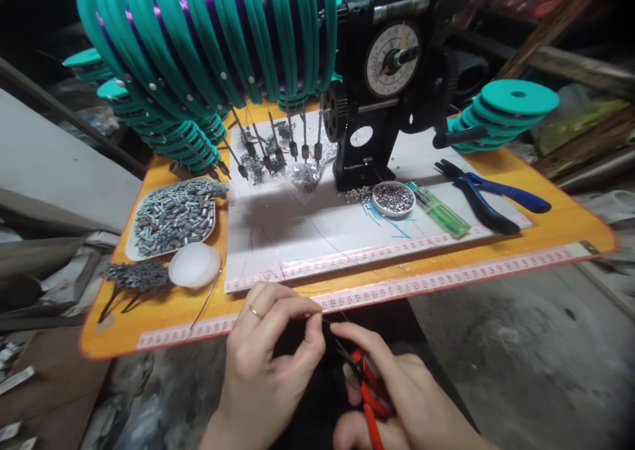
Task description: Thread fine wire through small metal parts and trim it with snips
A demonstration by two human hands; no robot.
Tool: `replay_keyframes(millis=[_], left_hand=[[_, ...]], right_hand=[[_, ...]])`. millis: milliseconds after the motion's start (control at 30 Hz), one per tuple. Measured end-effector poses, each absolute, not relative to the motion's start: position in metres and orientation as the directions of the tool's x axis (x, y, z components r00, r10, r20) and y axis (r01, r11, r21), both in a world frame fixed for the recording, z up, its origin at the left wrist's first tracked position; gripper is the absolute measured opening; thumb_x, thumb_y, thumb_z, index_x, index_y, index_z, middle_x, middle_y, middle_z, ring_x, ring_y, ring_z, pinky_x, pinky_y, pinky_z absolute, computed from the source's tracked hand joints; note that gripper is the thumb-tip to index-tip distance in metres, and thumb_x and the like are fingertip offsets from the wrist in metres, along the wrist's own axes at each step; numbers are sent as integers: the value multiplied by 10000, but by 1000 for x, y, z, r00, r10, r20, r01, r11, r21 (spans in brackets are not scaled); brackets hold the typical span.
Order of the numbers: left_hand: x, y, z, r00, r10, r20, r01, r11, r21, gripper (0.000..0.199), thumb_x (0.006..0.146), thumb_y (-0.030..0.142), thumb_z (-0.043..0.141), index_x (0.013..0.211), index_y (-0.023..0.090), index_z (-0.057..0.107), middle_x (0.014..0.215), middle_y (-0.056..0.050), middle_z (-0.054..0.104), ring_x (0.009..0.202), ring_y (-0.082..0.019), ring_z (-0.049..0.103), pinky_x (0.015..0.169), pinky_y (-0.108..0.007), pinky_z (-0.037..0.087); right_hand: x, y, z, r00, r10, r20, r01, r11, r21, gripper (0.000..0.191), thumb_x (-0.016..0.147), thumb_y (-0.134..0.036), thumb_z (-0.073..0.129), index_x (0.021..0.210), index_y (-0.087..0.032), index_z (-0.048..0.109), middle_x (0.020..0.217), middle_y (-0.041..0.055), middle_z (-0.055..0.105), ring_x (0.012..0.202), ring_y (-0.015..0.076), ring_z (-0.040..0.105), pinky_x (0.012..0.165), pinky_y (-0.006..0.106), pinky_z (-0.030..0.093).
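The person's L hand (272,351) was bare except for a ring (256,312): gold-toned, thin, a plain narrow band w/ a smooth, rounded surface and a small highlight, worn nr the base of a finger. The R hand (404,384) was bare too, incl. its fingers. Both wrists were uncovered, and so was the visible pt of each forearm, down to the bottom edge of the view. Btwn the arms, approx. at lap level, lay a black or v. dark area (317,413), poss. clothing; its material was unclear.

Orange table (570,228) | white board (253,241) | tray (214,230) | white bowl (195,265) | seemingly wiry bundle (136,276)
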State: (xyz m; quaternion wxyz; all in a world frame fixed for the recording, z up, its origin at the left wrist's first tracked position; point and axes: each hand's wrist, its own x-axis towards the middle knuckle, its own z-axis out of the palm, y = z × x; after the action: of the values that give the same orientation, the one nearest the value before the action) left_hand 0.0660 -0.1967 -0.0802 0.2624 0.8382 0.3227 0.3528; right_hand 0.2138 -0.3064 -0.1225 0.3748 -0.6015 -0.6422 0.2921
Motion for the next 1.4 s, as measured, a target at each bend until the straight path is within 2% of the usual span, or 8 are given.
replay_keyframes(millis=[100, 200, 367, 700, 1000, 1167, 1267, 1400], left_hand=[[66, -205, -81, 459, 748, 480, 348, -648, 677, 159, 817, 37, 632, 863, 189, 637, 865, -20, 582, 900, -162, 561, 795, -309, 464], [66, -210, -83, 435, 747, 503, 345, -654, 674, 183, 803, 30, 642, 865, 202, 639, 858, -18, 608, 996, -196, 550, 876, -364, 447], [65, -213, -84, 416, 762, 496, 361, -639, 680, 204, 785, 29, 657, 870, 214, 639, 833, -14, 627, 1034, -225, 545, 891, -415, 450], [63, -214, -83, 435, 747, 503, 399, -660, 636, 206, 782, 44, 665, 870, 227, 632, 819, -11, 633, 1043, -244, 537, 886, -445, 440], [66, -213, -79, 463, 697, 547, 458, -717, 526, 190, 798, 46, 673, 860, 225, 659, 768, -4, 670, 987, -248, 566, 889, -460, 387], [59, -207, -77, 511, 682, 523, 428, -730, 533, 165, 809, 40, 653, 869, 193, 664, 779, -23, 672, 929, -231, 594, 871, -435, 401], [57, -198, -74, 573, 638, 515, 449, -770, 454, 106, 824, 71, 671, 830, 177, 660, 690, -5, 670, 767, -197, 595, 820, -417, 383], [63, -187, -75, 657, 558, 507, 462, -830, 313, 209, 889, 118, 629, 1093, 156, 653, 667, 7, 663, 602, -142, 566, 683, -337, 392]], right_hand=[[212, -304, -120, -16, 999, 44, 491, 46, -870, 480, 910, -591, 505, 1117, -159, 539, 554, -43, 638, 406, 87, 535, 444, 178, 416], [213, -300, -115, -42, 999, 28, 428, 43, -903, 363, 946, -497, 499, 1091, -170, 552, 582, -29, 666, 422, 87, 501, 448, 185, 394], [215, -299, -111, -85, 995, -53, 373, -17, -928, 305, 919, -429, 564, 1094, -180, 543, 580, -40, 661, 433, 92, 485, 453, 190, 385], [215, -300, -109, -111, 987, -117, 325, -75, -943, 236, 907, -326, 565, 1093, -190, 518, 674, -21, 727, 537, 111, 632, 548, 183, 465], [216, -302, -111, -117, 971, -207, 307, -163, -937, 80, 920, -246, 495, 941, -207, 561, 546, -54, 633, 455, 95, 577, 454, 162, 431], [228, -306, -107, -48, 997, -64, 432, -37, -901, 176, 923, -296, 540, 1075, -208, 536, 584, -67, 659, 446, 83, 561, 471, 149, 445], [236, -300, -100, 45, 994, 101, 653, 47, -756, 436, 958, -404, 512, 1333, -189, 451, 553, -75, 636, 411, 96, 548, 432, 162, 434], [241, -285, -96, -12, 983, 182, 826, 113, -553, 573, 1002, -436, 400, 1470, -112, 339, 633, 4, 697, 477, 142, 643, 445, 203, 479]])
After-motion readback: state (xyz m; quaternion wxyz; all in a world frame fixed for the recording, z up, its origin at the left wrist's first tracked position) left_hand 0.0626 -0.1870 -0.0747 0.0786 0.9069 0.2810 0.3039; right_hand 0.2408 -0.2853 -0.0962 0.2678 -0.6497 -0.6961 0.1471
